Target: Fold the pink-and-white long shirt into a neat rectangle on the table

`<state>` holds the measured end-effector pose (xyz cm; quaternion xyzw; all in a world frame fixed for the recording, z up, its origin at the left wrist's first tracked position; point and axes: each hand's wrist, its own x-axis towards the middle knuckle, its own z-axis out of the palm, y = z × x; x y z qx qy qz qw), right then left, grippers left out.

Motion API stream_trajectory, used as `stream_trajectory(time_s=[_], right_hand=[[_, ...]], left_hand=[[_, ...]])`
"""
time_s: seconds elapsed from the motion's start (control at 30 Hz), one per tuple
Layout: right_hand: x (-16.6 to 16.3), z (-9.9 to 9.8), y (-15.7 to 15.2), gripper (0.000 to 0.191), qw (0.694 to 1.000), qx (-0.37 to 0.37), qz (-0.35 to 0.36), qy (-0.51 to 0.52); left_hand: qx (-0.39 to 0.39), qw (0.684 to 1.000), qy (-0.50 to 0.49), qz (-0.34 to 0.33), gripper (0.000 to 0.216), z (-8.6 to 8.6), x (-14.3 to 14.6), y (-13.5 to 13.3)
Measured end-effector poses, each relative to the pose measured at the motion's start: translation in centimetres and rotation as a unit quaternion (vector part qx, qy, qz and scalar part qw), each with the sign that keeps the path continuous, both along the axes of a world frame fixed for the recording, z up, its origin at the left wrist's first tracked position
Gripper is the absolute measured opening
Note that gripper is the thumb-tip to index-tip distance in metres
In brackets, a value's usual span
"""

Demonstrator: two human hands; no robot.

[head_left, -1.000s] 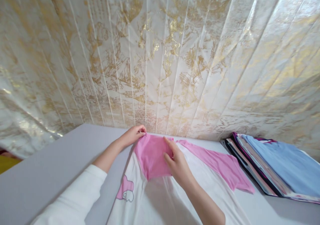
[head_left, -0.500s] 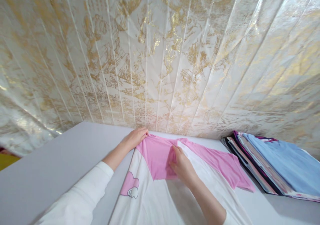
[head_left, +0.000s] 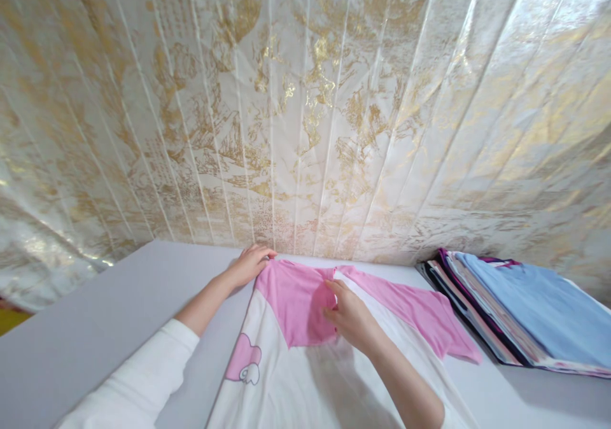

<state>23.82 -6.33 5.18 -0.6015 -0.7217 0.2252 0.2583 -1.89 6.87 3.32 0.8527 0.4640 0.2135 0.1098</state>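
A white shirt (head_left: 305,378) with pink sleeves and a pink winged heart print (head_left: 243,360) lies flat on the grey table (head_left: 95,327). One pink sleeve (head_left: 296,302) is folded inward over the body. My left hand (head_left: 248,265) pinches the top left corner of that folded part near the wall. My right hand (head_left: 351,314) pinches the folded sleeve's right edge at the shirt's middle. The other pink sleeve (head_left: 420,317) stretches out to the right.
A stack of folded clothes (head_left: 520,314), light blue on top, sits at the table's right side. A white and gold patterned curtain (head_left: 305,111) hangs right behind the table's far edge. My white sleeve (head_left: 138,384) covers my left forearm.
The folded pink sleeve has been drawn flatter and wider over the shirt. My right hand slid a little down and right along its edge; my left hand stayed at the corner.
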Motion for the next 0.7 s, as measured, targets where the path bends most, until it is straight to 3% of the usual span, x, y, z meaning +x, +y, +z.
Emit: stream_trajectory(time_s=[0.1, 0.17, 0.3, 0.37, 0.53, 0.7], right_hand=[[-0.8, 1.0, -0.6, 0.058, 0.998, 0.043, 0.031, 0.017], [-1.7, 2.1, -1.5, 0.058, 0.993, 0.074, 0.096, 0.016], [-3.4, 4.1, -3.6, 0.048, 0.952, 0.146, 0.27, -0.017], [-4.0, 4.7, -4.4, 0.042, 0.934, 0.189, 0.301, -0.042], [-3.4, 5.5, -4.3, 0.04, 0.931, 0.267, 0.247, 0.032], [-1.9, 5.0, -3.4, 0.041, 0.948, 0.237, 0.175, 0.12]], left_hand=[[-0.015, 1.0, 0.001, -0.025, 0.028, 0.0, 0.6, -0.1], [-0.022, 0.999, -0.002, -0.038, 0.036, 0.0, 1.1, -0.1], [-0.03, 0.998, -0.001, -0.06, 0.03, 0.3, 1.6, 0.0], [-0.031, 0.997, 0.007, -0.069, 0.02, 0.4, 1.5, 0.1], [-0.025, 0.998, 0.018, -0.059, 0.02, 0.8, 0.5, 0.5], [-0.007, 0.999, -0.009, -0.039, 0.011, 1.8, 0.0, 0.7]])
